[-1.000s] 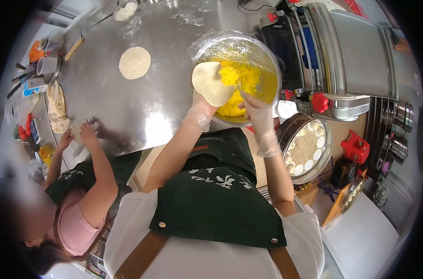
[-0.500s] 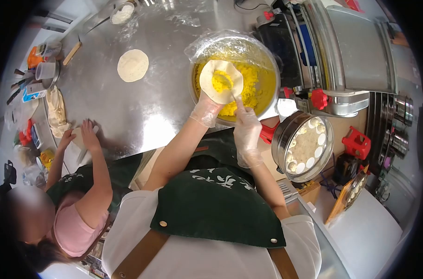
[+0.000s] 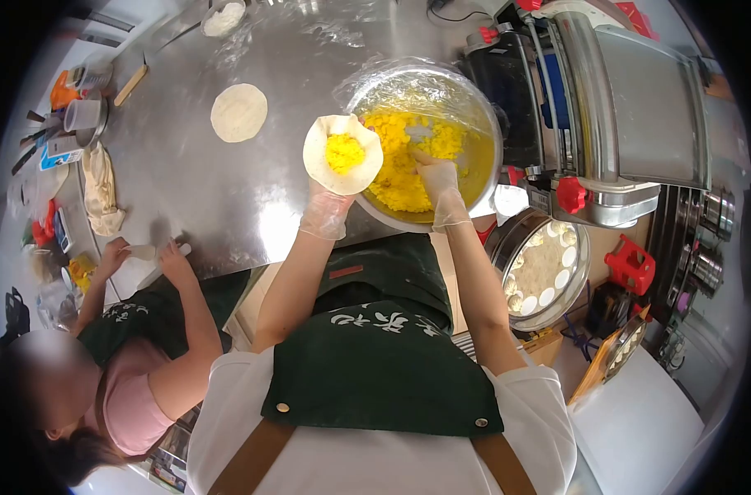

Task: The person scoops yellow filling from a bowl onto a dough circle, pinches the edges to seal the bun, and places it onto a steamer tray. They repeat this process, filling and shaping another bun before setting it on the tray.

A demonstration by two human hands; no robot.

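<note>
My gloved left hand [image 3: 328,208] holds up a round dough wrapper [image 3: 342,153] with a lump of yellow filling [image 3: 343,152] in its middle, just left of the big metal bowl [image 3: 466,103]. The bowl is lined with plastic wrap and holds more yellow filling [image 3: 402,161]. My gloved right hand [image 3: 438,183] reaches into the bowl and grips a spoon [image 3: 419,132] whose tip rests in the filling.
A second flat dough round [image 3: 238,112] lies on the steel table [image 3: 227,190]. A steamer pan of finished dumplings [image 3: 542,266] sits lower right beside a dough machine [image 3: 615,99]. A co-worker in a pink top [image 3: 136,404] handles dough at the left; tools and containers [image 3: 70,115] crowd the far left.
My left hand carried the wrapper, now filled, left out of the bowl. My right hand moved the spoon off the wrapper and back into the filling.
</note>
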